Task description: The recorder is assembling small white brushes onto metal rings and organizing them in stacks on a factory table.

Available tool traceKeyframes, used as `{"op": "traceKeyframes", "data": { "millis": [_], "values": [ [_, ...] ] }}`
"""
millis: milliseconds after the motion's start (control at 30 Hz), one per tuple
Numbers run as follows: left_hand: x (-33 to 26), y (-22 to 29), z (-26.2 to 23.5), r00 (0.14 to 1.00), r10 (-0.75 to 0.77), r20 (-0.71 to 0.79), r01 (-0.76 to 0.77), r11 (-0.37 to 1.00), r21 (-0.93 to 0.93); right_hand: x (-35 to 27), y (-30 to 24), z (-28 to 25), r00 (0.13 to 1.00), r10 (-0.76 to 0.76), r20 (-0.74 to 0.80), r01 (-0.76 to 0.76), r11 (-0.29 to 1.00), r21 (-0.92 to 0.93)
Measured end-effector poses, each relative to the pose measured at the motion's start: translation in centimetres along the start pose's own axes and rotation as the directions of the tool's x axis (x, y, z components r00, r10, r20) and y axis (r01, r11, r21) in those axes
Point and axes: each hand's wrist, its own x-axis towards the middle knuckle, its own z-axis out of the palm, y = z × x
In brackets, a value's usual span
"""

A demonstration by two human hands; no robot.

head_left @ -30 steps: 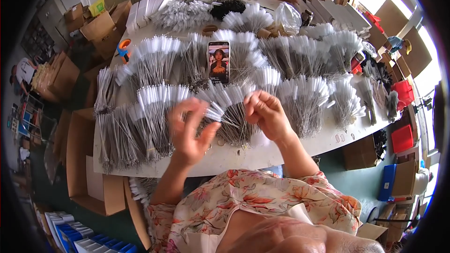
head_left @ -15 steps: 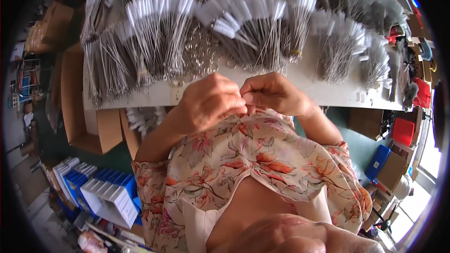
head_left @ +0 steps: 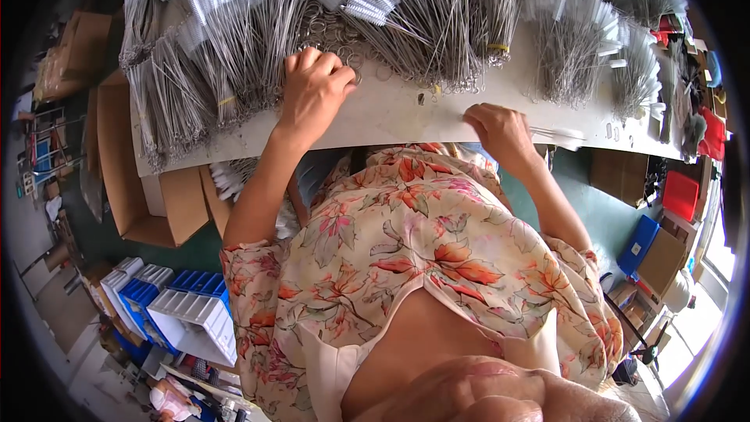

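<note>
**Loose rings and fanned brushes close to the table edge**

The left hand [head_left: 314,87] rests knuckles-up at about 11 o'clock on the white table [head_left: 391,121], fingers curled down among the loose metal rings [head_left: 332,31] at the foot of a bundle of thin wire tube brushes [head_left: 234,39]. Whether it has pinched a ring or a wire I cannot tell; the fingertips are hidden under the hand.

The right hand [head_left: 500,131], at roughly 1 o'clock, sits at the near table edge, fingers partly closed on a few wire brushes [head_left: 556,136] that stick out toward 3 o'clock.

Risks, as I judge them: the rings lie scattered and small, so a sweep of the left hand could push some off the edge into the cardboard box [head_left: 168,203] below. The held brushes overhang the edge and could slip from a loose grip. The neighbouring fans [head_left: 437,8] overlap, so pulling one wire may drag others and tangle the piles.
</note>
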Motion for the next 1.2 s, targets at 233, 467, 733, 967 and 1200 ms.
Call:
{"op": "traceKeyframes", "data": {
  "millis": [233,467,733,967,1200],
  "values": [
    [2.0,-0.8,-0.6,0.969,-0.122,-0.215,0.030,0.920,-0.390,3.1,-5.2,-2.4,0.998,0.044,-0.050,0.006,0.691,0.723],
    [1.9,4.9,-3.4,0.832,-0.553,0.053,0.091,0.041,-0.995,6.1,-9.8,-3.7,0.955,-0.097,-0.280,0.293,0.440,0.849],
    [1.2,5.6,-4.0,0.838,-0.530,0.125,0.083,-0.102,-0.991,5.8,-11.2,-3.3,0.867,-0.255,-0.429,0.490,0.599,0.634],
    [1.0,4.2,-7.5,0.942,-0.234,0.240,0.222,-0.100,-0.970,5.6,-10.2,-2.8,0.531,-0.643,-0.552,0.706,0.696,-0.131],
    [0.5,5.2,-8.6,0.951,-0.215,-0.222,-0.024,0.664,-0.747,5.6,-10.7,-3.1,0.762,-0.397,-0.511,0.630,0.638,0.443]
  ]
}}
